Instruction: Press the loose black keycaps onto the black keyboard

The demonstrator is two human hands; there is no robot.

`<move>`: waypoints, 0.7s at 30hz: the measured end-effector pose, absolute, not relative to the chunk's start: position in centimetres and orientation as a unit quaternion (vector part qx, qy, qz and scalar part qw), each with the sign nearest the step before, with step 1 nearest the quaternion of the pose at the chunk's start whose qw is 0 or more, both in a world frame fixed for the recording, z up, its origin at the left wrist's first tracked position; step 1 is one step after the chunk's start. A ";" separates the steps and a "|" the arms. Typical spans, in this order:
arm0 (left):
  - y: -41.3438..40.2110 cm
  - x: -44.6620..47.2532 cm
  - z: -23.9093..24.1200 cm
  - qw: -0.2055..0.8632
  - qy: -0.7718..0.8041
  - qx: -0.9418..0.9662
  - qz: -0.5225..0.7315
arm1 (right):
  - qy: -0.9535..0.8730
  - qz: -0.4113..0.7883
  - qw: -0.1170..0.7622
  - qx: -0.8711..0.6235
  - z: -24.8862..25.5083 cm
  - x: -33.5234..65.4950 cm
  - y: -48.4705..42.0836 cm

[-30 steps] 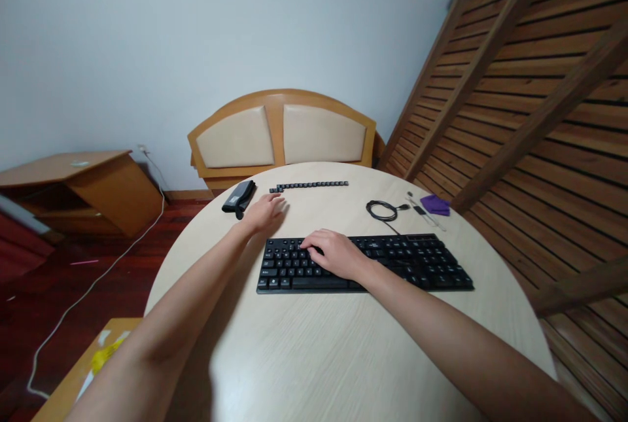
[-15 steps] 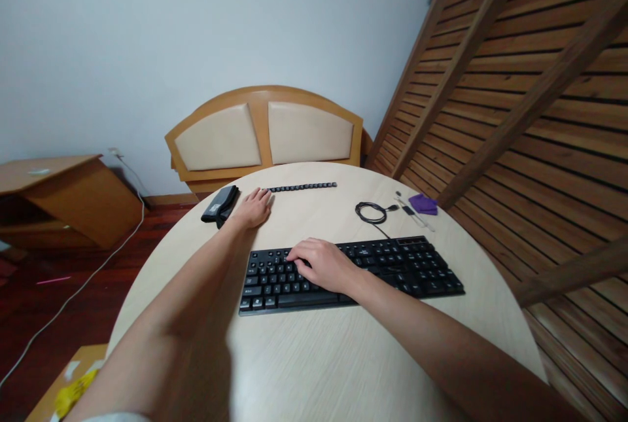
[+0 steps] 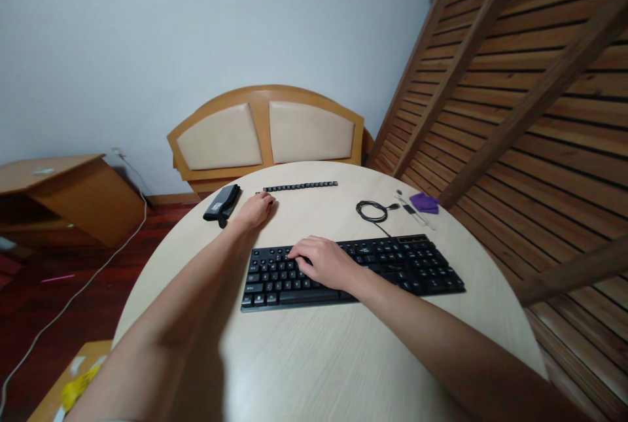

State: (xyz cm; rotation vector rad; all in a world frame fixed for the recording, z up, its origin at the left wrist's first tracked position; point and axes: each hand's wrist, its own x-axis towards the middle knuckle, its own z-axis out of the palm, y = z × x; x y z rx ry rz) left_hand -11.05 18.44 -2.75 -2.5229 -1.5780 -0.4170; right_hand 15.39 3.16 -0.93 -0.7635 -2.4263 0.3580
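Note:
On the far side of the table, my left hand [image 3: 256, 209] has its fingers curled down by the left end of a row of small black keycaps [image 3: 300, 186]. A dark keycap shows just behind its fingers; whatever lies under the fingertips is hidden. My right hand [image 3: 321, 260] rests over the upper left part of a black keyboard [image 3: 304, 296], fingers reaching onto the keys and thumb held apart, with nothing seen in it. Keys are in place over most of the board, though my right hand covers some.
Beside my left hand lies a black pouch [image 3: 222, 203]. A coiled black cable [image 3: 373, 211] sits behind the keyboard, with small slim tools [image 3: 412, 212] and a purple cloth [image 3: 424, 203] to its right. A wooden headboard [image 3: 265, 124] and slatted wood panel [image 3: 510, 95] stand beyond the round table.
My left hand has drawn its fingers in from a flatter, spread pose and pulled back slightly from the keycap row. The right hand stays in place on the keyboard.

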 end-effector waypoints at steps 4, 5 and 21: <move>17.1 -11.0 -2.6 0.042 -0.521 -0.838 -0.158 | -0.905 0.134 0.288 -0.285 -1.2 15.4 3.2; 16.5 -11.0 -2.6 0.037 -0.522 -0.836 -0.163 | -0.904 0.134 0.290 -0.285 -1.2 15.4 3.3; 4.3 -10.1 1.1 -0.149 -0.452 -0.831 -0.288 | -0.908 0.116 0.281 -0.287 -1.1 15.5 3.2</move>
